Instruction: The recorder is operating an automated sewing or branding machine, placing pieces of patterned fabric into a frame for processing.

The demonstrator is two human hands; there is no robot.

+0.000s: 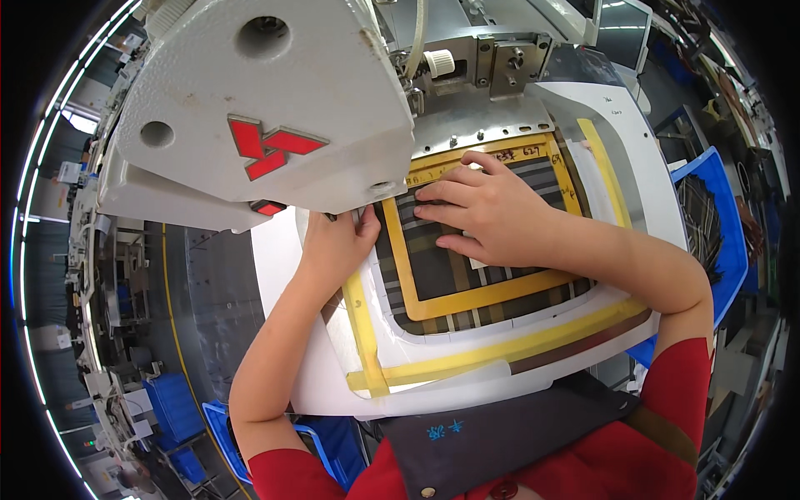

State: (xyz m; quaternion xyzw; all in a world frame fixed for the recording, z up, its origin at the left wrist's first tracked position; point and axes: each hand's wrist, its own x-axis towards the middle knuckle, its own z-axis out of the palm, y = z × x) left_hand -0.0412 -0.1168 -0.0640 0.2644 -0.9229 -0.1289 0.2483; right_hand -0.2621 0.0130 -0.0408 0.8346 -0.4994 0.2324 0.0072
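Yellow frame (492, 294), four-sided with rounded corners, its far bar marked by hand; lies over plaid cloth (437, 271), dark with grey, brown and pale bands. Cloth extends past the frame's near and left edges, inside a rounded opening in the white sheet.

Right hand (492, 212): fingers spread, palm down, over the cloth within the frame; the foremost finger reaches the far bar. Grasping nothing visible.

Left hand (337, 242): beside the frame's left bar, thumb pointing forward; fingertips partly hidden beneath the machine head, so whether they grip cannot be told.

White sheet (271, 258): broad margins at left and right, curved near edge close to the apron (500, 433).

Yellow tape (517, 346): strips along the left, near and right sides of the opening.

Metal plate (483, 117): borders the frame's far bar, little gap.

Machine head (208, 150): white, red emblem; crowds the left hand, while the right hand has more room.

Blue bin (725, 217): beyond the sheet's right edge.
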